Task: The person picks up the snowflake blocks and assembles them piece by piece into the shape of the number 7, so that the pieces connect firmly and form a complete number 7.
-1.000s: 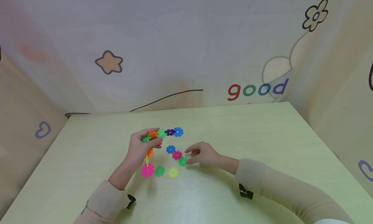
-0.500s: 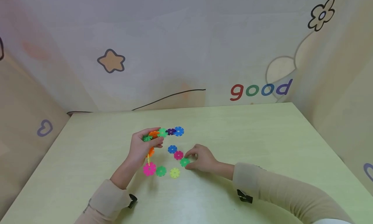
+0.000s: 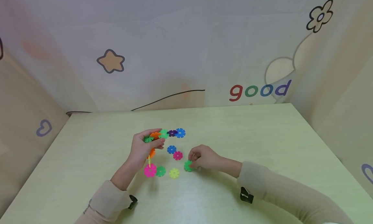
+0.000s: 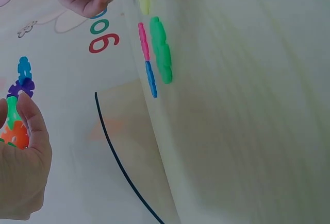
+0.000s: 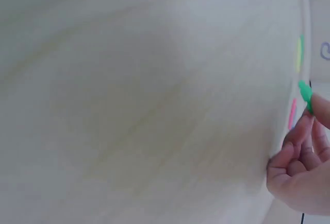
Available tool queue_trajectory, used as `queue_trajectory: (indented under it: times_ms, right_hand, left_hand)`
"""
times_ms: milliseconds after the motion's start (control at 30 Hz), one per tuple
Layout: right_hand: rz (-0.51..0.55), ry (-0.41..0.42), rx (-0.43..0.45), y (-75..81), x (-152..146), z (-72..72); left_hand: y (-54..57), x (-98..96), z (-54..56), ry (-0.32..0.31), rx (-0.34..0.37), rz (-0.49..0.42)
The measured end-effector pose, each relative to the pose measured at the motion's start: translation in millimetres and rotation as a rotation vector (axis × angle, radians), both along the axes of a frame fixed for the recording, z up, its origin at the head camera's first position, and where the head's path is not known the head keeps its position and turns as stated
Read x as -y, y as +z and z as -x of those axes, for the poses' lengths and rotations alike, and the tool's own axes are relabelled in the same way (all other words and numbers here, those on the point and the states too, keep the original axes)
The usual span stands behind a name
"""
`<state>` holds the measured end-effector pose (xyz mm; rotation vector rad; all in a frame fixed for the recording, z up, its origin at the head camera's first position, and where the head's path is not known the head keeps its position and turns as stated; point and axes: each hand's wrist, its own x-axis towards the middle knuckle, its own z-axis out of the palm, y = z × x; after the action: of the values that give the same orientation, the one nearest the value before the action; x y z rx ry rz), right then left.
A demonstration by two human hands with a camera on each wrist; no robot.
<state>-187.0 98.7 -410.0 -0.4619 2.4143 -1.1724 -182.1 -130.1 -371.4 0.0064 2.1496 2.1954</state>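
Observation:
My left hand (image 3: 142, 148) grips a curved chain of interlocking snowflake discs (image 3: 163, 134). A blue disc (image 3: 180, 133) ends the chain at the top, beside a purple disc (image 4: 21, 87). At its lower end, a pink disc (image 3: 150, 170) joins an edge-on yellow disc (image 3: 150, 162); my palm and fingers hide part of the middle. My right hand (image 3: 207, 156) pinches a loose green disc (image 3: 187, 166) between thumb and fingers. In the right wrist view, this green disc (image 5: 305, 92) shows nearly edge-on, above the table.
Loose discs lie on the pale table (image 3: 233, 130): a blue disc (image 3: 171, 149), a pink disc (image 3: 178, 155), a green disc (image 3: 161, 171) and a yellow disc (image 3: 174, 173). A printed curtain (image 3: 163, 55) stands behind the table and along both sides.
My right hand has closed its fingers on the green disc and drawn it slightly right, away from the loose pink disc. My left hand keeps its grip on the chain, almost still.

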Motion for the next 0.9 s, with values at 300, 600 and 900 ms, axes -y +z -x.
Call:
queue_trajectory:
  times_ms: [300, 600, 900]
  right_hand:
    - [0.141, 0.057, 0.036, 6.6, -17, 4.3]
    - [0.249, -0.013, 0.070, 22.5, -27, 2.6]
    - [0.333, -0.085, 0.057, 31.9, -31, 3.1]
  left_hand:
    - [1.6, -1.1, -2.7, -0.013, 0.002, -0.001]
    - [1.3, -2.4, -5.1, -0.016, 0.006, 0.003]
    - [3.6, -3.6, -6.9, -0.022, 0.002, 0.012]
